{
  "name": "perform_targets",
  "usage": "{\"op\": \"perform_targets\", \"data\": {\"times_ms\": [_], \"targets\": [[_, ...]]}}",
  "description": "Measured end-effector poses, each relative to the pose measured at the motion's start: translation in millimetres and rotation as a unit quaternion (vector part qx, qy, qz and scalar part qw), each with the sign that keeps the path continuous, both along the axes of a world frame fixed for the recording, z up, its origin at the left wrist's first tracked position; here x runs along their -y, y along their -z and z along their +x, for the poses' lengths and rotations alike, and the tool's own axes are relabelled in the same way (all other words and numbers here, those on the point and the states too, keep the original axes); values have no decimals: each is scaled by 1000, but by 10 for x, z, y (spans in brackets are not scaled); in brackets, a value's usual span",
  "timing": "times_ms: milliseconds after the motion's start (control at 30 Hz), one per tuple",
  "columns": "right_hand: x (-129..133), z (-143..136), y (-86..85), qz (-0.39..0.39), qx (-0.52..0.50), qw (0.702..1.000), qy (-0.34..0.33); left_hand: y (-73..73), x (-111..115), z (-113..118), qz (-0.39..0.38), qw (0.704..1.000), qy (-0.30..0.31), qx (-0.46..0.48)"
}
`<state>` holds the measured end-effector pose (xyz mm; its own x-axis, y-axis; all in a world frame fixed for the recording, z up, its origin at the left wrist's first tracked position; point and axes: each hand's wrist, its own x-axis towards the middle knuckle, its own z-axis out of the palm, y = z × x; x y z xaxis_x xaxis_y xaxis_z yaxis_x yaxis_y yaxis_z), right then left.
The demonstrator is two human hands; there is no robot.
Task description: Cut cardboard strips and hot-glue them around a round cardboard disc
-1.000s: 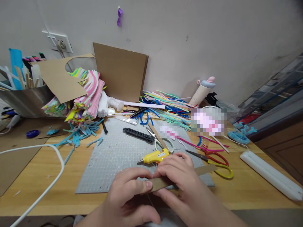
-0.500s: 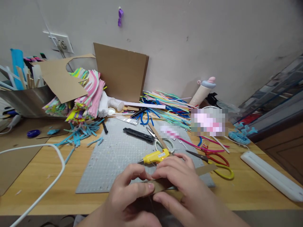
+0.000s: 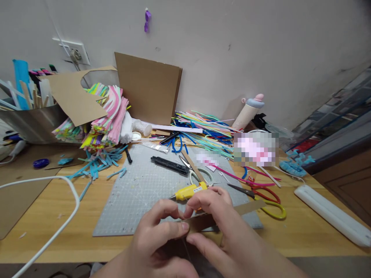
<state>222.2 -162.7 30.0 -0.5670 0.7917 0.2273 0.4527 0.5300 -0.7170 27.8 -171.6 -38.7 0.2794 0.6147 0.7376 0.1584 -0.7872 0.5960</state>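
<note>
My left hand (image 3: pixel 160 231) pinches one end of a brown cardboard strip (image 3: pixel 204 222) between thumb and fingers. Curled over the same strip, my right hand (image 3: pixel 223 220) holds it beside the left fingertips, index finger and thumb on its edges. The strip's far end sticks out to the right past my right hand. A thin thread-like strand hangs below the thumbs. Just beyond my fingers lies a yellow glue gun (image 3: pixel 189 192), its nozzle pointing left. Scissors with pale green handles (image 3: pixel 210 177) and a black utility knife (image 3: pixel 169 165) rest behind it on the grey cutting mat (image 3: pixel 130 204).
Red-and-yellow-handled scissors (image 3: pixel 275 210) lie at the right, near a white power strip (image 3: pixel 330 216). A white cable (image 3: pixel 77 197) loops across the left. Blue pipe cleaner scraps (image 3: pixel 100 164), a pipe cleaner pile (image 3: pixel 203 125), cardboard sheets (image 3: pixel 147 88) and a bottle (image 3: pixel 246 114) stand or lie behind.
My right fingers have lifted and shifted slightly along the strip, so more of its surface shows between my hands. My left hand stays nearly still.
</note>
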Motion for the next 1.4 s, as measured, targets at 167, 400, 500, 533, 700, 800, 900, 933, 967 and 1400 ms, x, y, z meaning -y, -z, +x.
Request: {"op": "perform_targets", "data": {"times_ms": [167, 400, 500, 533, 700, 800, 900, 933, 967, 1400], "targets": [[-19, 5, -24, 2, 7, 1000, -21, -23, 2, 4, 1, 1000, 3, -8], [-27, -4, -41, 29, 9, 999, -24, -53, -15, 16, 4, 1000, -6, -6], [-16, 1, -51, 46, 8, 999, -19, -67, -23, 23, 3, 1000, -7, 1], [-14, 1, -55, 47, 7, 999, -16, -70, -26, 25, 3, 1000, -3, 1], [-26, -14, -78, 53, 13, 999, -8, -70, -44, 27, 5, 999, 13, -32], [-41, -35, -102, 35, 28, 999, -8, -90, -54, 27, -7, 999, 21, -48], [-44, -36, -140, 16, 36, 999, -12, -112, -61, 35, -11, 999, 33, -37], [-42, -24, -154, 9, 42, 999, -15, -111, -62, 37, -11, 999, 33, -36], [-37, -1, -166, 3, 47, 999, -21, -103, -63, 39, -10, 999, 31, -34], [-80, 360, -129, 29, -222, 972, 72, 20, -32, -26, -27, 998, 6, -56]]}}
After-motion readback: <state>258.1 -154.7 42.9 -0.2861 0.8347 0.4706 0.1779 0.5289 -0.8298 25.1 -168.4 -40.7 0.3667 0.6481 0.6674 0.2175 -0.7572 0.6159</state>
